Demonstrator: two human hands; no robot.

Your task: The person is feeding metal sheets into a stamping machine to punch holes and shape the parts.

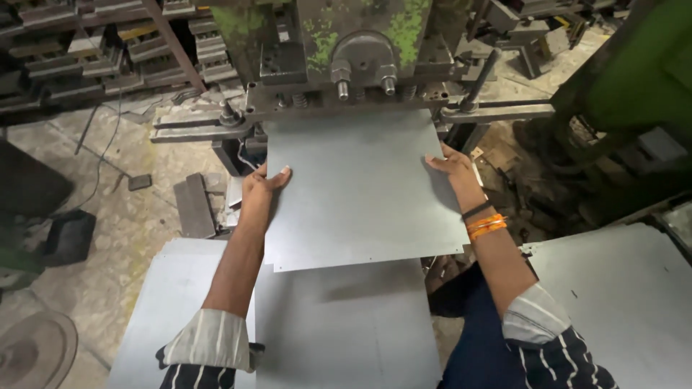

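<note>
1. The metal sheet (357, 191) is a flat, thin, grey rectangle with a dull, even sheen and a few tiny dots near its near edge. It is held level in front of the person, its far edge reaching under the press (360, 65).
2. The left hand (261, 189) grips the sheet's left edge, thumb lying on top and the fingers (281, 173) curled closed around the rim.
3. The right hand (453, 167) clamps the right edge the same way, fingers closed on the metal; orange and black bands (484, 222) circle that wrist.
4. Below the held sheet lies a stack of similar grey sheets (346, 324), partly covered by it.
5. Another grey sheet (620, 288) rests off to the right, apart from the held one.
6. The press is dark steel with flaking green paint, bolts and springs along its front.
7. Metal blocks on racks (108, 50) stand at the upper left, above a dusty concrete floor (122, 230).
</note>
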